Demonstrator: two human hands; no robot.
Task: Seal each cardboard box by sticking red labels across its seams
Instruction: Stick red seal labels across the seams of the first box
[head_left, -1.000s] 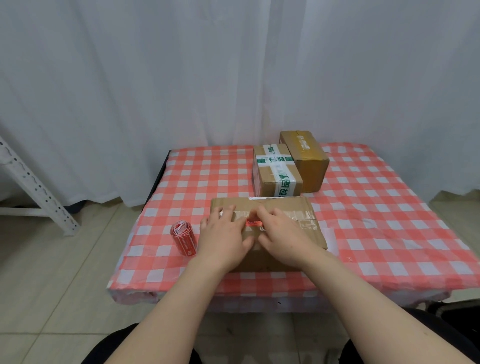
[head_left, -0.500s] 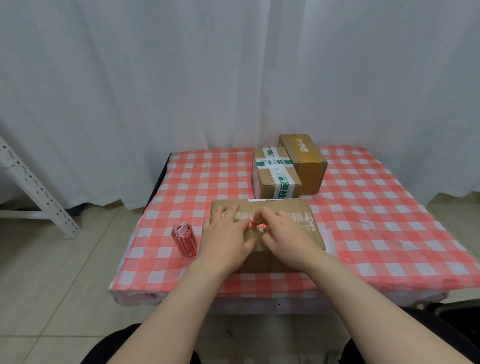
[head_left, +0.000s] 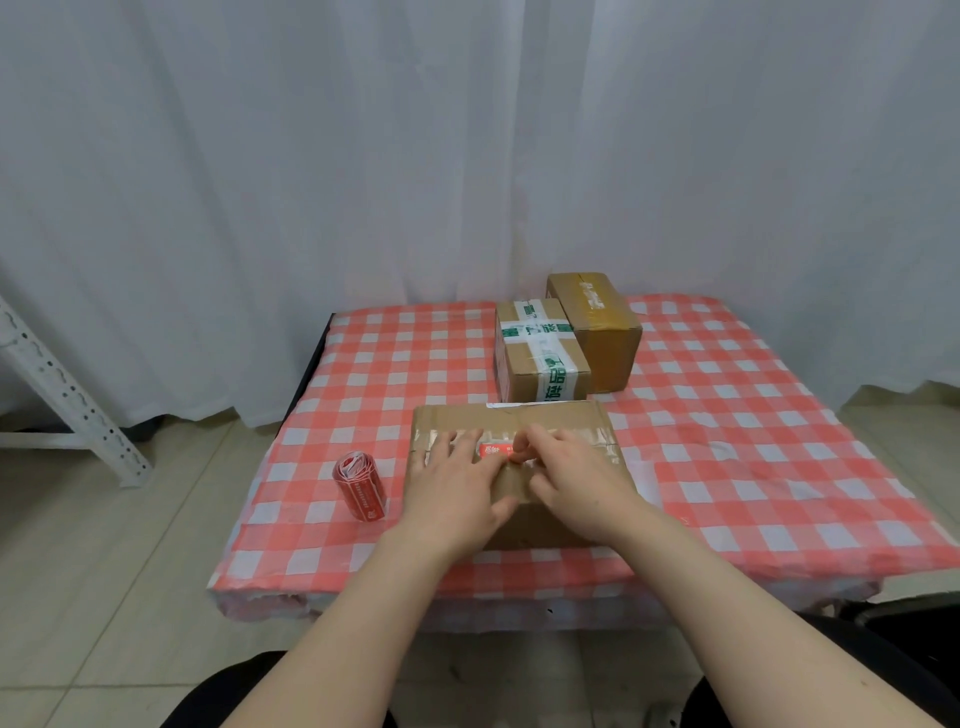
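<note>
Table (head_left: 727, 415) holds three cardboard boxes: flat box (head_left: 561, 415) in front, taped box (head_left: 535, 358) and plain box (head_left: 605, 338) behind. Two hands rest on the flat box. Left hand (head_left: 452, 483) lies flat, fingers straight. Right hand (head_left: 576, 478) pinches one red label (head_left: 491, 450) on its seam. One label roll (head_left: 361, 488) sits just left.

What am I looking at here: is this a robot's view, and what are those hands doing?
No machine here: a person wears a camera on the head, so the picture looks down at their own bare arms. A table with a red-checked cloth stands before a white curtain. Both hands are on the nearest flat cardboard box: the left hand lies flat on its top, and the right hand pinches the end of a red label at the taped seam. A roll of red labels stands to its left. Behind sit a box with green-and-white tape and a plain brown box.
</note>
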